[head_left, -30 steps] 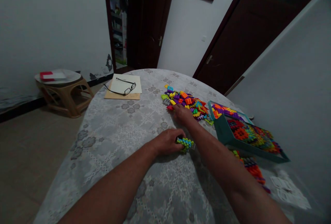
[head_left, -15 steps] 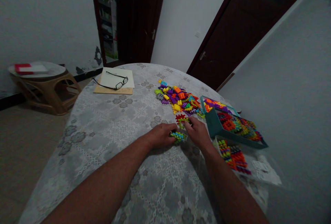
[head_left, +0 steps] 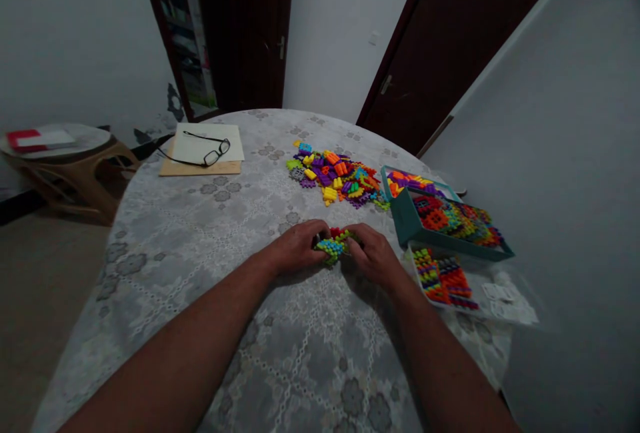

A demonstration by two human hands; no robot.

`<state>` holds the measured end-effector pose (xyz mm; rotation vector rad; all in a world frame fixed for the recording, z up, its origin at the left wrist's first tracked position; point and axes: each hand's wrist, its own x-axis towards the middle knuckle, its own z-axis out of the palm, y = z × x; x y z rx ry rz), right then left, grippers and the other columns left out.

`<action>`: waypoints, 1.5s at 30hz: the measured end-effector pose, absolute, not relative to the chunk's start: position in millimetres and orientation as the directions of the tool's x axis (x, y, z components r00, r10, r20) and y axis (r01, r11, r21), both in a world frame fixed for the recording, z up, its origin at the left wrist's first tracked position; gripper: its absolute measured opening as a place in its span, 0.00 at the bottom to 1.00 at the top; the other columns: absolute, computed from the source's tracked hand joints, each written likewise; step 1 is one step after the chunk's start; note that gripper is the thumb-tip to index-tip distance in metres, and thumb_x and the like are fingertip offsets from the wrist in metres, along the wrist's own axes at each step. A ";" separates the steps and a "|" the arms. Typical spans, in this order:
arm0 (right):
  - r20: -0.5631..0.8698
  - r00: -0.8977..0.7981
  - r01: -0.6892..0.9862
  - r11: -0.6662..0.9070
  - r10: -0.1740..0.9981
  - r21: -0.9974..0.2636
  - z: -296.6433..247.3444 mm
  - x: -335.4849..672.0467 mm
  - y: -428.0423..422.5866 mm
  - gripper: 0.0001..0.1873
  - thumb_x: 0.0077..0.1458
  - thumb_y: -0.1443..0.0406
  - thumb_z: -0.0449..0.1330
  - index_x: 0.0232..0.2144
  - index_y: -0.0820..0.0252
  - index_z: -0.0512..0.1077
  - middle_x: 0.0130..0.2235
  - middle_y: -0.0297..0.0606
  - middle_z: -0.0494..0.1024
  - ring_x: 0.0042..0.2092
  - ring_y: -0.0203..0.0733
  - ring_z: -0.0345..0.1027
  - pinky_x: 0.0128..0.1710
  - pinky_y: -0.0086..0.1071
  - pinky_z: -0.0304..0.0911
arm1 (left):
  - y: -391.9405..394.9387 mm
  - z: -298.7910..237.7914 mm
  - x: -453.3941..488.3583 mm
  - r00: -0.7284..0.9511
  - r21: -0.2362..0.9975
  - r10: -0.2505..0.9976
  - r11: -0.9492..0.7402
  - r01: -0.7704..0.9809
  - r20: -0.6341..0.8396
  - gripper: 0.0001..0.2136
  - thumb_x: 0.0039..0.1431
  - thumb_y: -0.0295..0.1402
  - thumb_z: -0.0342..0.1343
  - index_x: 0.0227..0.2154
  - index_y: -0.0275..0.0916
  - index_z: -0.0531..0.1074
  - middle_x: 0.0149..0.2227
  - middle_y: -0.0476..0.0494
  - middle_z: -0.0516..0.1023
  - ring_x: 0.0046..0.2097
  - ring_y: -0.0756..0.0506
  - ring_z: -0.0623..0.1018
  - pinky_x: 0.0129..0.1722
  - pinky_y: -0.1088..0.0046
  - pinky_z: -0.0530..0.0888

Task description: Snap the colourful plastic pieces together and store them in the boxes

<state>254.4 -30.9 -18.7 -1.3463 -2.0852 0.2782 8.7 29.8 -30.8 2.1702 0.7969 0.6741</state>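
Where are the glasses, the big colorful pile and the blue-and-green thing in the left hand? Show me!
Glasses [head_left: 219,152]: head view, on the bridge between the lenses.
Colorful pile [head_left: 334,176]: head view, around its middle.
Blue-and-green thing [head_left: 331,247]: head view, on its bumpy side.

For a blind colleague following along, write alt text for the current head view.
A person's left hand and right hand hold small toothed plastic pieces over a patterned tablecloth. Beyond them lies a multicoloured heap of pieces; a teal box holding more stands to the right, and black glasses rest on paper at left.
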 end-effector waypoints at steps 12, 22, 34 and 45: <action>0.295 -0.361 0.686 0.466 0.885 -0.559 -16.8 254.2 -32.8 0.16 0.70 0.65 0.55 0.52 0.56 0.79 0.47 0.42 0.83 0.49 0.47 0.77 0.54 0.39 0.69 | 31.0 -32.7 6.9 0.695 0.791 0.694 -0.527 0.311 0.189 0.29 0.58 0.31 0.68 0.62 0.44 0.71 0.55 0.41 0.83 0.49 0.42 0.82 0.53 0.63 0.77; 0.328 -0.235 0.677 0.396 0.915 -0.620 -14.8 255.1 -34.0 0.13 0.66 0.65 0.55 0.44 0.57 0.79 0.42 0.40 0.83 0.45 0.46 0.76 0.49 0.36 0.69 | 31.0 -32.2 7.9 0.698 0.717 0.686 -0.591 0.369 0.206 0.19 0.58 0.25 0.60 0.53 0.43 0.76 0.50 0.44 0.84 0.51 0.42 0.82 0.55 0.65 0.75; 0.414 -0.069 0.738 0.326 0.907 -0.591 -26.4 246.5 -27.9 0.21 0.68 0.61 0.57 0.59 0.56 0.78 0.56 0.46 0.85 0.55 0.50 0.80 0.61 0.44 0.72 | 32.2 -33.5 8.7 0.694 0.706 0.690 -0.596 0.382 0.206 0.19 0.56 0.24 0.60 0.50 0.44 0.77 0.48 0.45 0.83 0.50 0.42 0.81 0.54 0.65 0.76; 0.340 -0.204 0.663 0.385 0.918 -0.642 -24.6 239.3 -33.0 0.29 0.62 0.69 0.54 0.63 0.55 0.77 0.59 0.43 0.84 0.58 0.49 0.79 0.63 0.43 0.71 | 31.8 -37.4 9.3 0.627 0.706 0.732 -0.591 0.390 0.266 0.32 0.57 0.26 0.62 0.67 0.41 0.69 0.64 0.37 0.79 0.62 0.37 0.79 0.66 0.57 0.72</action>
